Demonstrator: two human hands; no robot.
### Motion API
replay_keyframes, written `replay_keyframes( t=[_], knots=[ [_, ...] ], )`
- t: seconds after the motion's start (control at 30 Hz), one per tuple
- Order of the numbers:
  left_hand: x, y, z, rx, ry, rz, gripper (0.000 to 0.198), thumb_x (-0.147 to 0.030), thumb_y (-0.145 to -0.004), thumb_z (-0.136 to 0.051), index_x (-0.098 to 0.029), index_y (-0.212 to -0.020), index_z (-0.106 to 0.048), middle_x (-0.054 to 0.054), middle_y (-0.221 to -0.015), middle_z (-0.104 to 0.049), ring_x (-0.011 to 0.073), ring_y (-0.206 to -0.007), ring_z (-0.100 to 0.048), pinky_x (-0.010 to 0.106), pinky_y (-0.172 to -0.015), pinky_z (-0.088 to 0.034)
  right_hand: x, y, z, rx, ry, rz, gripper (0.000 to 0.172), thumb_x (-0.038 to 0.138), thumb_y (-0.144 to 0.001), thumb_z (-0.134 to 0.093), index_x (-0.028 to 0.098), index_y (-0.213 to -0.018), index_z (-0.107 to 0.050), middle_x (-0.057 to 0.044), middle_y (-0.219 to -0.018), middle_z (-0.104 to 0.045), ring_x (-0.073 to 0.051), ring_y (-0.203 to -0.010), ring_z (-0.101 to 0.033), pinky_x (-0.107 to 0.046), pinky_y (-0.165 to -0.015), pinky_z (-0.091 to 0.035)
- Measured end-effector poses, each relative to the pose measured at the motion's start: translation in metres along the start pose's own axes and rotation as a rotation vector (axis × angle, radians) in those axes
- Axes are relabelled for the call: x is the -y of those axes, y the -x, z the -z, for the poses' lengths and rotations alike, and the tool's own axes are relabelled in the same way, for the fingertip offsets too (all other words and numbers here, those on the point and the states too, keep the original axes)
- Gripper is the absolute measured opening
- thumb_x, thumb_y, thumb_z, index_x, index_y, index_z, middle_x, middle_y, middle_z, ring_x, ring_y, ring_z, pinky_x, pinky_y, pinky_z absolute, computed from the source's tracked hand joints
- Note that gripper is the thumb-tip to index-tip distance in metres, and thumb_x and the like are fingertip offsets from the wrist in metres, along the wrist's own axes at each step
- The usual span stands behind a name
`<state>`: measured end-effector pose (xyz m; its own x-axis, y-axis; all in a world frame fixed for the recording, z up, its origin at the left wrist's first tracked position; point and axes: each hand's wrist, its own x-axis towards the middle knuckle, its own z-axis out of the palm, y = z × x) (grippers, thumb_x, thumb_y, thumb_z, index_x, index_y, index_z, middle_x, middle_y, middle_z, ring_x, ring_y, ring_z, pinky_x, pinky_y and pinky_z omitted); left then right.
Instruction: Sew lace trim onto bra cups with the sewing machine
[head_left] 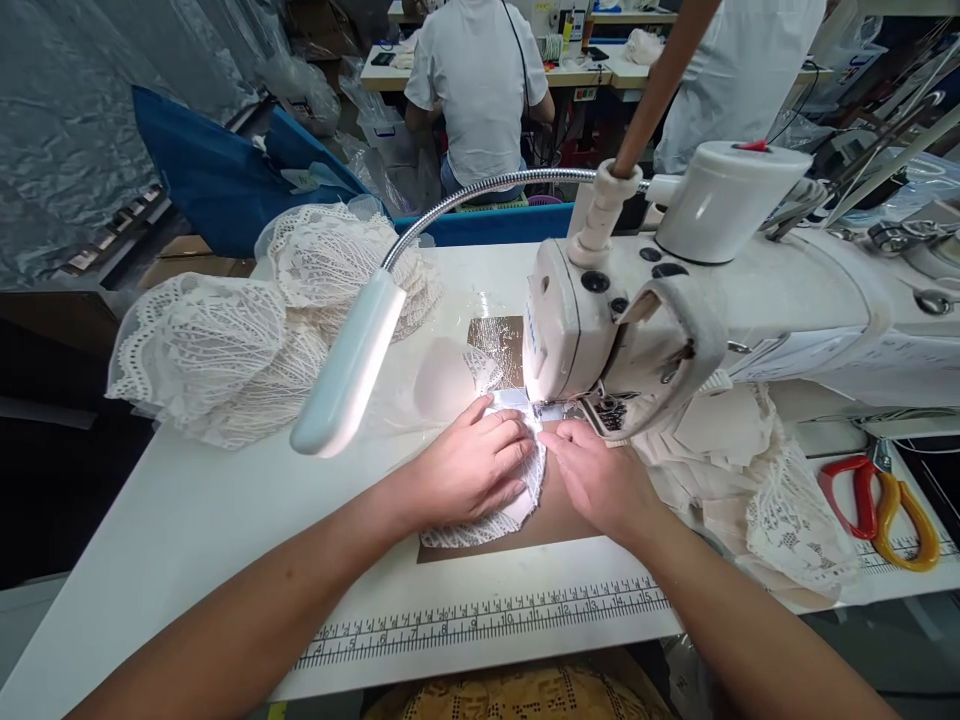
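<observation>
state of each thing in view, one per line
Left hand: resting on lace piece
Right hand: curled, beside lace piece
Lace piece: spread, partly covered
Sewing machine: running or stopped, can't tell
Lamp: lit
Scissors: lying down
Lace pile: heaped

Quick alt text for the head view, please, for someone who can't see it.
The left hand rests on a white lace piece, the right hand at its edge, both beside a sewing machine. Lace piles lie on either side; a gooseneck lamp arches in.

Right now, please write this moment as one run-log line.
left hand: on lace piece | right hand: at lace piece's edge | sewing machine: beyond hands
</observation>
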<state>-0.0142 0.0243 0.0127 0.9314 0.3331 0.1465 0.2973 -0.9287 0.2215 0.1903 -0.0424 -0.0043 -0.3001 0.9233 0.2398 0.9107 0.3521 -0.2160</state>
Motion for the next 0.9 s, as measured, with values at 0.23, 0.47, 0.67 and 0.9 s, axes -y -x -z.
replay_keyframes(
  t=[0.23,0.47,0.67,0.9],
  knots=[
    [0.005,0.001,-0.003,-0.027,0.028,0.018,0.035,-0.03,-0.092,-0.049,-0.013,-0.121,-0.057,0.015,-0.11,-0.061,0.0274,-0.108,-0.055,0.048,-0.101,-0.034,0.001,0.0,-0.005,-0.017,0.1,0.029,0.043,0.005,-0.082,-0.047,0.022,-0.116,-0.067,-0.005,-0.094,-0.066,-0.014,-0.072,-0.055,-0.023,-0.06,-0.039],
    [0.011,-0.001,-0.003,-0.036,-0.03,0.059,0.033,-0.028,-0.092,-0.046,-0.011,-0.118,-0.058,0.015,-0.114,-0.06,0.0262,-0.1,-0.055,0.047,-0.096,-0.035,0.006,-0.007,-0.004,0.013,0.133,-0.038,0.04,0.005,-0.084,-0.045,0.019,-0.115,-0.066,-0.006,-0.099,-0.068,-0.017,-0.081,-0.058,-0.025,-0.069,-0.043],
    [0.009,-0.002,-0.001,-0.042,-0.077,0.037,0.034,-0.029,-0.094,-0.044,-0.012,-0.119,-0.059,0.016,-0.116,-0.061,0.0289,-0.104,-0.055,0.051,-0.096,-0.035,0.003,-0.005,-0.006,0.002,0.113,-0.059,0.04,0.006,-0.085,-0.042,0.017,-0.116,-0.066,-0.009,-0.105,-0.068,-0.02,-0.091,-0.061,-0.028,-0.076,-0.047],
    [0.01,-0.001,-0.005,-0.081,-0.028,-0.074,0.032,-0.02,-0.094,-0.046,-0.012,-0.123,-0.058,0.016,-0.121,-0.062,0.0286,-0.115,-0.053,0.051,-0.101,-0.036,-0.002,0.003,-0.01,0.051,0.043,-0.093,0.04,0.013,-0.088,-0.042,0.02,-0.121,-0.064,-0.01,-0.107,-0.068,-0.021,-0.092,-0.062,-0.029,-0.074,-0.05]
  ],
)
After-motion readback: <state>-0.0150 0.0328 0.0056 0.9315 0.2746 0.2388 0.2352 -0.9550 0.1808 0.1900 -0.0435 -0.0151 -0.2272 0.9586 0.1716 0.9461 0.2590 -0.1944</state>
